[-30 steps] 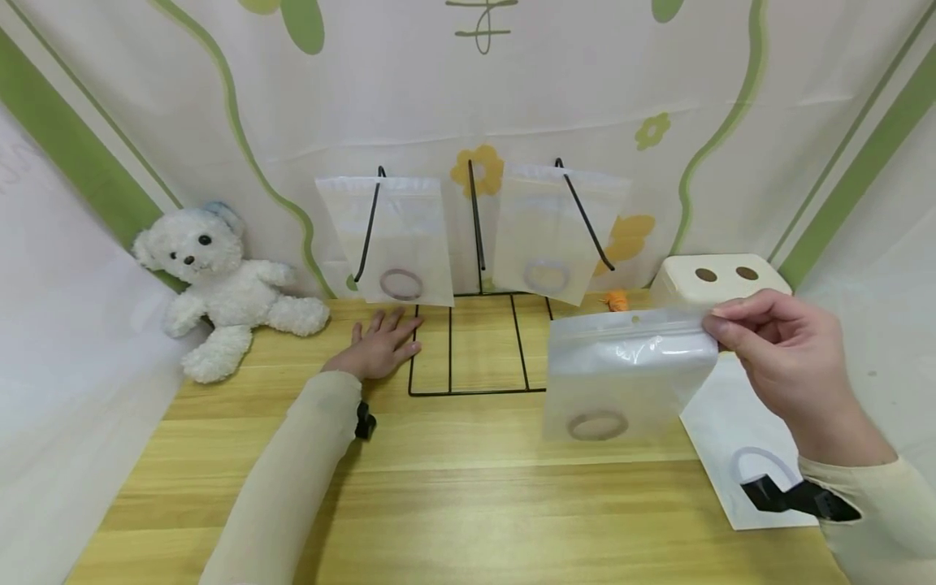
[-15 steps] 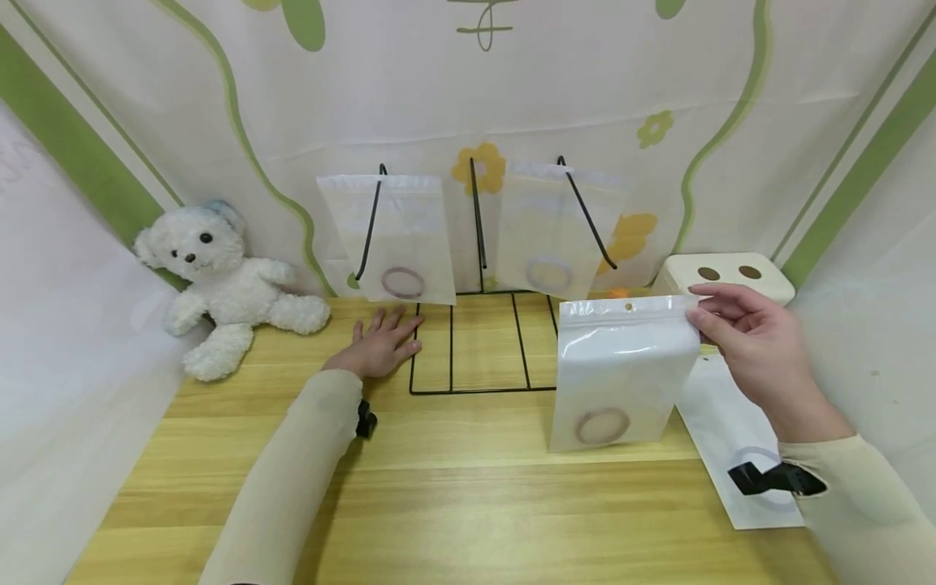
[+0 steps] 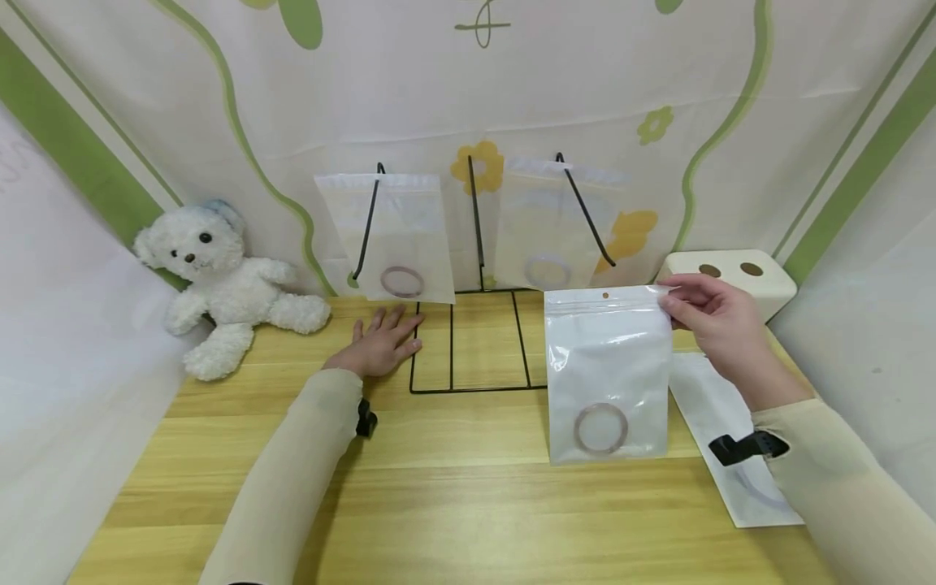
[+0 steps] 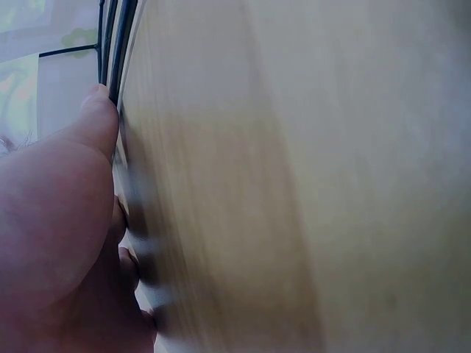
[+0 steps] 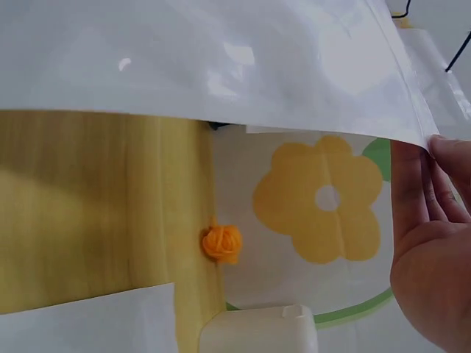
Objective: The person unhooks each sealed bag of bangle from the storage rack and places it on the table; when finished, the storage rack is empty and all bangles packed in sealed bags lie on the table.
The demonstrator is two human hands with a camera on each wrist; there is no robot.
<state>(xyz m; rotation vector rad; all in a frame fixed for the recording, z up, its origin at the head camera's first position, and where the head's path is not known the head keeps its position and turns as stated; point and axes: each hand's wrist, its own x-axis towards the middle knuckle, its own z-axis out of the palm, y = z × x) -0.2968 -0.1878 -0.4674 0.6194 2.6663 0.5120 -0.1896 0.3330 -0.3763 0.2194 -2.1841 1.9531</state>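
My right hand (image 3: 712, 329) pinches the upper right corner of a white zip-top bag (image 3: 610, 357). The bag hangs upright, with a round hole near its top edge and a pinkish ring (image 3: 575, 428) showing through its lower part. In the right wrist view the bag (image 5: 221, 59) spans the top, its corner between thumb and fingers. My left hand (image 3: 376, 349) rests with spread fingers on the table, fingertips at the left side of a black wire rack (image 3: 451, 349). Two similar bags hang on its outer prongs, a left bag (image 3: 409, 231) and a right bag (image 3: 544, 219).
Another white bag (image 3: 705, 398) lies on the wooden table (image 3: 439, 504) under my right forearm. A white plush bear (image 3: 237, 292) sits at the left. Behind my right hand stands a cream box (image 3: 760, 284) with two holes. A small orange object (image 5: 222, 243) lies near the curtain.
My right hand has moved left with the bag. The bag has swung from tilted to upright, its front now facing me. My left hand has stayed in place.
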